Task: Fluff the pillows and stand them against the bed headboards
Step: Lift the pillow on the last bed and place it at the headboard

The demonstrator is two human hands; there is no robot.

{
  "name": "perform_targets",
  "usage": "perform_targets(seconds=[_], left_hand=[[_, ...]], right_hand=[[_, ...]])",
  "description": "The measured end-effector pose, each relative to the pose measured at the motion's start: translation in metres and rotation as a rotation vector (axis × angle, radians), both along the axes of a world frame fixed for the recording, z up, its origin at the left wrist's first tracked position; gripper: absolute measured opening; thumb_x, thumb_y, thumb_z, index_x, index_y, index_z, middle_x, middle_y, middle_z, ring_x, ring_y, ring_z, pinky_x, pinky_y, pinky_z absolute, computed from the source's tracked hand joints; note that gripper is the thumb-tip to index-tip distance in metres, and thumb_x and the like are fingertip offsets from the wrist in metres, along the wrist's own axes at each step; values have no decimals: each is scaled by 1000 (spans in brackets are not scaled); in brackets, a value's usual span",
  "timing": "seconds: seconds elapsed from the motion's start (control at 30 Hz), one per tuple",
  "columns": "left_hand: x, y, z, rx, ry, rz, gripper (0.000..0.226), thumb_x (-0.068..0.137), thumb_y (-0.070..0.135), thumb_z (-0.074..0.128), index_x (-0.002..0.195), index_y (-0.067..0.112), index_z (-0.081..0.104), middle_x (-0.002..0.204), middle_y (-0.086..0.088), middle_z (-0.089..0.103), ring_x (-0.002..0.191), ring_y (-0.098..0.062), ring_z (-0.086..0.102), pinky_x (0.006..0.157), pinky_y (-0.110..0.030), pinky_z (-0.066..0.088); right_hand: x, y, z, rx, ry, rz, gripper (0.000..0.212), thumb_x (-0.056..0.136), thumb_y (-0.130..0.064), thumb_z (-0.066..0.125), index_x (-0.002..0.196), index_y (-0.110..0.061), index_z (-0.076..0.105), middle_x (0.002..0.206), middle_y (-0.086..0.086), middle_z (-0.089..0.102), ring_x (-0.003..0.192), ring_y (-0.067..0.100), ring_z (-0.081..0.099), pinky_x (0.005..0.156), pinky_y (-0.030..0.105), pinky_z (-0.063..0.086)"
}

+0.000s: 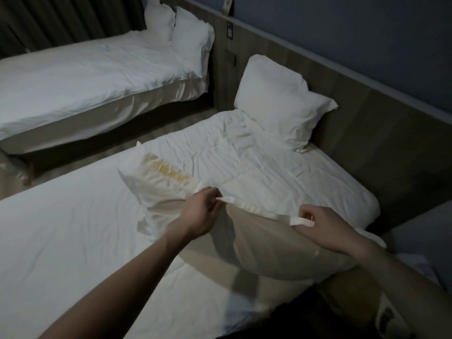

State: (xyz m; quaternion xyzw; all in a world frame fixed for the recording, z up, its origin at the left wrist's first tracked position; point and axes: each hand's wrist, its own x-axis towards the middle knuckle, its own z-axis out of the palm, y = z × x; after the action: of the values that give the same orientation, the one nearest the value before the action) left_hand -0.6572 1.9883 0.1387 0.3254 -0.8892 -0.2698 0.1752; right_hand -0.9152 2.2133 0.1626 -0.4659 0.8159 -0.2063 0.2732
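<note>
A white pillow lies across the near bed, its open case end raised toward me. My left hand pinches the case's hem at its left corner. My right hand grips the same hem at its right corner, and the edge is stretched between them. A second white pillow leans upright against the wooden headboard of this bed. On the far bed, two white pillows stand against the headboard.
A narrow strip of floor separates the two beds. Dark curtains hang behind the far bed. Wall switches sit on the panel between the beds. A low surface sits right of the near bed.
</note>
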Motion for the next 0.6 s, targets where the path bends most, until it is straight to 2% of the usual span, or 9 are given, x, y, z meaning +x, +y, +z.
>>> perform_targets(seconds=[0.07, 0.13, 0.17, 0.2, 0.27, 0.37, 0.5, 0.6], left_hand=[[-38, 6, 9, -20, 11, -32, 9, 93, 30, 61, 96, 23, 66, 92, 7, 63, 82, -22, 64, 67, -35, 48], [-78, 9, 19, -37, 35, -53, 9, 91, 30, 62, 96, 24, 66, 89, 10, 60, 81, -20, 63, 65, -33, 44], [-98, 9, 25, -42, 48, -65, 7, 91, 29, 62, 95, 24, 66, 86, 11, 57, 81, -19, 62, 65, -33, 44], [-120, 9, 30, -46, 55, -79, 6, 91, 28, 62, 94, 24, 65, 85, 13, 54, 80, -18, 62, 65, -33, 45], [-162, 6, 38, -57, 65, -111, 6, 91, 27, 62, 93, 22, 66, 84, 14, 52, 78, -19, 62, 66, -34, 47], [-221, 1, 45, -59, 66, -132, 7, 89, 26, 63, 93, 20, 66, 82, 13, 51, 76, -21, 62, 66, -35, 48], [-290, -9, 42, -24, 40, -113, 9, 89, 24, 61, 95, 19, 66, 87, 11, 54, 82, -24, 63, 69, -36, 49], [-337, -20, 35, 13, 6, -82, 5, 91, 24, 63, 94, 20, 65, 90, 7, 60, 83, -23, 63, 71, -37, 49]], right_hand=[[-17, -1, -4, 8, -2, 18, 20, 82, -41, 78, 90, -32, 63, 92, -15, 67, 84, 3, 64, 72, 28, 50], [-35, -5, -11, 41, -9, 54, 38, 78, -46, 80, 109, -35, 63, 109, -21, 62, 98, 2, 61, 85, 30, 52], [-44, -8, -15, 51, 1, 56, 42, 78, -49, 80, 113, -35, 63, 112, -19, 61, 101, 3, 60, 89, 32, 52], [-55, -11, -18, 48, 7, 34, 40, 79, -51, 79, 112, -34, 64, 110, -17, 63, 101, 5, 61, 90, 34, 52], [-82, -16, -24, 1, 4, -75, 24, 86, -50, 74, 96, -29, 68, 97, -13, 69, 91, 11, 66, 84, 38, 54], [-133, -19, -33, -46, 4, -196, 31, 94, -49, 65, 74, -26, 62, 75, -9, 71, 76, 17, 70, 69, 38, 52], [-198, -22, -51, -115, 6, -226, 30, 96, -37, 58, 71, -22, 50, 63, 0, 64, 66, 26, 67, 60, 42, 50], [-242, -29, -58, -156, 9, -297, 35, 95, -29, 57, 64, -23, 43, 65, 7, 65, 66, 28, 64, 60, 43, 47]])
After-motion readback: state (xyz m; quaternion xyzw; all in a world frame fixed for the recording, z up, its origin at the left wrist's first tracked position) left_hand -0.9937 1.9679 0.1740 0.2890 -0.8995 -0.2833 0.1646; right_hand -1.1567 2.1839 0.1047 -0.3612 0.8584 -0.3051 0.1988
